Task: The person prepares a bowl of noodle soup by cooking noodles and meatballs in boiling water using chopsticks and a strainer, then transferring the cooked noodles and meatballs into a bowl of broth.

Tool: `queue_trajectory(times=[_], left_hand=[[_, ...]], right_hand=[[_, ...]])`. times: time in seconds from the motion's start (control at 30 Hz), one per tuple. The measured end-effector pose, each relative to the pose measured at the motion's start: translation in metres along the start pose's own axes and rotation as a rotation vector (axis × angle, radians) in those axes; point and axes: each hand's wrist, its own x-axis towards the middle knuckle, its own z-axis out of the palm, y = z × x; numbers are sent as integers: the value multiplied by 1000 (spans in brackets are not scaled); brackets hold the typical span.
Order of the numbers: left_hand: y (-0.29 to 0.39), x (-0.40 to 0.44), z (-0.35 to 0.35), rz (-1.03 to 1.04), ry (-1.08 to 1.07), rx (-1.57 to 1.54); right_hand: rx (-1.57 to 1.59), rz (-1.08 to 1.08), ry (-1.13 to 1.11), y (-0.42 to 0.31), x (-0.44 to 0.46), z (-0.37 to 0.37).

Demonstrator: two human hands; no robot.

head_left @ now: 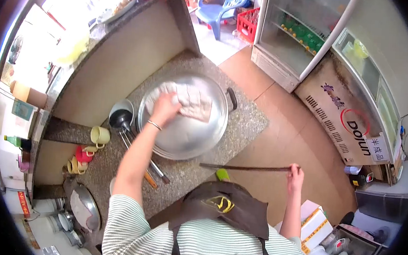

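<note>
A pale, checked cloth (pixel 196 104) lies folded over the far part of a large, shiny round metal lid or pan (pixel 184 138). My left hand (pixel 166 107), a bracelet at its wrist, is on the cloth with its fingers bent into it. Out to the right, my right hand (pixel 295 178) grips one end of a pair of long dark chopsticks (pixel 243 167). They stretch level toward the counter's near edge, and I cannot tell if they touch it. A dark loop handle (pixel 232 99) sticks out at the round vessel's right side.
On the speckled stone counter (pixel 246 120), a black ladle (pixel 121 118) rests in a bowl beside long-handled tools (pixel 150 178). Several mugs (pixel 100 136) stand at the left. A glass-door fridge (pixel 282 71) and a chest freezer (pixel 340 112) stand across the tiled floor.
</note>
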Motion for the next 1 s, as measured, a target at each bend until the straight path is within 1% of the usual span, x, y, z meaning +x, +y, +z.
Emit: queue_trajectory(times=[0.03, 0.07, 0.1, 0.13, 0.2, 0.27, 0.33, 0.4, 0.43, 0.47, 0.53, 0.57, 0.6, 0.67, 0.7, 0.73, 0.8, 0.83, 0.9, 0.93, 1.0], left_hand=[[2, 0, -23, -33, 4, -8], [5, 0, -55, -65, 15, -14], [5, -2, -84, -129, 17, -90], [-1, -8, -108, -194, 22, -166], [-36, -24, -143, -102, 160, -107], [-45, -56, -184, -228, 177, -156], [-59, -95, -216, -271, 222, -197], [-68, -137, -237, -366, 314, -200], [-75, -159, -245, -408, 336, -238], [-86, -181, -250, -427, 348, -235], [-110, -226, -256, -471, 418, -42], [-119, -247, -258, -546, 420, 24], [-131, -270, -260, -563, 428, 25], [-148, -313, -261, -574, 437, 160], [-143, -328, -263, -612, 448, 170], [-147, -346, -263, -630, 453, 171], [-163, -384, -261, -659, 476, 213], [-167, -400, -261, -670, 481, 191], [-164, -423, -262, -725, 487, 207], [-163, -434, -262, -767, 479, 224], [-165, -454, -263, -812, 476, 218]], right_hand=[[8, -61, 32, -14, 4, 7], [82, -121, 12, -24, 12, 7], [159, -182, -9, -34, 20, 8], [147, -171, -17, -47, 21, 23], [-110, -296, -331, -70, 10, 70], [-282, -334, -556, -78, 0, 107], [-265, -353, -607, -97, -5, 130], [-156, -477, -557, -118, -7, 153], [-152, -552, -648, -127, -6, 166], [-154, -547, -670, -127, -2, 181], [-491, -672, -692, -123, -2, 215], [-667, -731, -704, -122, -1, 229], [-669, -733, -723, -116, 0, 242], [-927, -873, -735, -92, 5, 263], [-1000, -906, -757, -82, 6, 270], [-1001, -910, -776, -65, 12, 273], [-984, -662, -844, -24, 27, 274], [-986, -668, -857, -1, 28, 275], [-701, -241, -710, 39, 25, 274], [-705, -245, -724, 48, 22, 273], [-388, -78, -591, 66, 20, 273]])
